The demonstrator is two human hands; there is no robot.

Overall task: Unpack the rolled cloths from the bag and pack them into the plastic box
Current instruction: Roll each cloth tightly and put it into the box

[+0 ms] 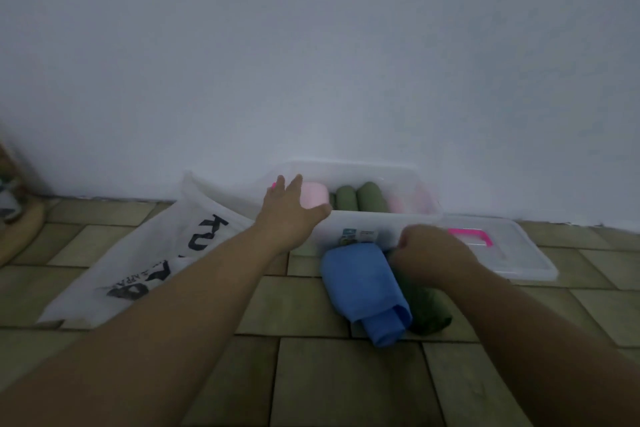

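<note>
A clear plastic box [374, 225] stands against the wall. Inside lie two green rolled cloths [372, 198] and a pale pink roll at its right end [398, 204]. My left hand [291, 211] holds a pink rolled cloth [315, 196] over the box's left end. In front of the box, on the floor, lie a blue rolled cloth [363, 284] and a dark green rolled cloth [427, 312]. My right hand [429, 250] is closed on the top of the dark green roll. A white bag [138, 253] with black print lies flat at the left.
The box's clear lid [502, 253] with a pink handle [472, 236] lies on the tiled floor right of the box. A white wall rises directly behind the box. A wooden object [17, 229] sits at the far left edge.
</note>
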